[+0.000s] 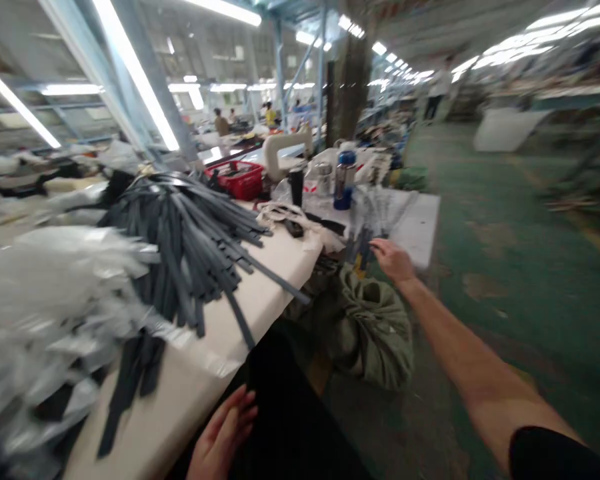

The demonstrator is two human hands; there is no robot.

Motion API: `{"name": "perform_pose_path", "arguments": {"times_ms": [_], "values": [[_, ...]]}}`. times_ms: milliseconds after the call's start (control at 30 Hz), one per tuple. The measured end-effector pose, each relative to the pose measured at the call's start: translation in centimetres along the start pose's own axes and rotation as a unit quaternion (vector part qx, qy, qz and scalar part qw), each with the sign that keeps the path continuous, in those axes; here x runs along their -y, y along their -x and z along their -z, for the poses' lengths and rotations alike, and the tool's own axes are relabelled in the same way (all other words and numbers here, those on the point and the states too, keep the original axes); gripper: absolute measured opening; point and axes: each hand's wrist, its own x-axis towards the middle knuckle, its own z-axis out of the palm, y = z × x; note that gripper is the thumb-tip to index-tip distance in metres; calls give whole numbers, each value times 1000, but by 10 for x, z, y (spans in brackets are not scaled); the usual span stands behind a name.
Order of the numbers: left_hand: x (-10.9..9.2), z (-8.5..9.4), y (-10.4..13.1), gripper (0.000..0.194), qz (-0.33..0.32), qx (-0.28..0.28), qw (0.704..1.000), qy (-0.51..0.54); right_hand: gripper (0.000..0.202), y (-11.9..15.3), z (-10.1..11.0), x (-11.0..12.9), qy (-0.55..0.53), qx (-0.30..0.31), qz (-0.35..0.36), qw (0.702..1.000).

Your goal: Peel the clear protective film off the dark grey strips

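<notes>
My right hand (393,260) reaches out at the near edge of a white board (415,223). Its fingertips are pinched together beside blurred grey and clear strips (363,243); what they hold is too small to make out. Low in the view, my left hand (225,430) is over my dark clothing, close to the table edge, its fingers loosely curled and slightly apart with nothing visible in them. A large bundle of dark grey strips (180,247) lies fanned out on the cream-covered table (275,260), a few ends hanging over its edge.
Clear plastic bags (55,287) are heaped at the left. Behind the strips are a red basket (236,179), a black cup (296,187) and a blue bottle (345,180). A green sack (375,330) stands below my right hand. A person (435,93) stands in the far aisle.
</notes>
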Motion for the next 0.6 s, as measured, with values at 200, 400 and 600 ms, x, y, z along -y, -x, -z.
{"name": "perform_pose_path", "arguments": {"times_ms": [200, 400, 600], "values": [[9, 3, -28, 60, -21, 21, 990, 137, 47, 16, -1, 6, -9, -45, -10, 999], [2, -3, -32, 61, -4, 97, 976, 193, 39, 104, -14, 62, -165, -100, -62, 979], [-21, 3, -36, 62, 91, 91, 955, 268, 26, 191, -51, 146, -376, 153, 18, 914]]}}
